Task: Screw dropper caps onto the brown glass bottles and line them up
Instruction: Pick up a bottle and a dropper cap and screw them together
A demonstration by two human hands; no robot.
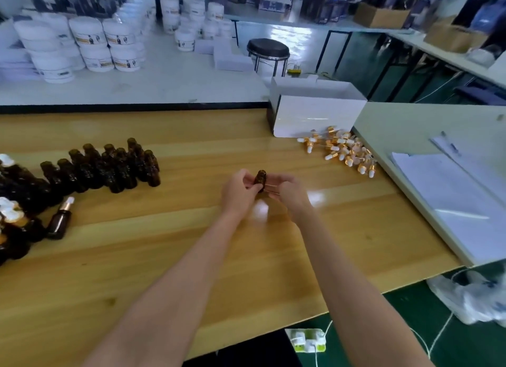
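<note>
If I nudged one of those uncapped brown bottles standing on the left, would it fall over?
Probably: the uncapped bottles look tall and narrow. They stand packed close, so one would likely knock neighbours. Round glass, it may roll on the smooth table.

Over a wooden table [164,243], the left hand [238,192] gripped an uncapped brown bottle [260,179]. The right hand [290,195] curled just beside it, its hold too blurred to tell. More open bottles [115,166] stood grouped at left, and loose dropper caps [342,153] lay heaped by a white box [315,114].
</note>
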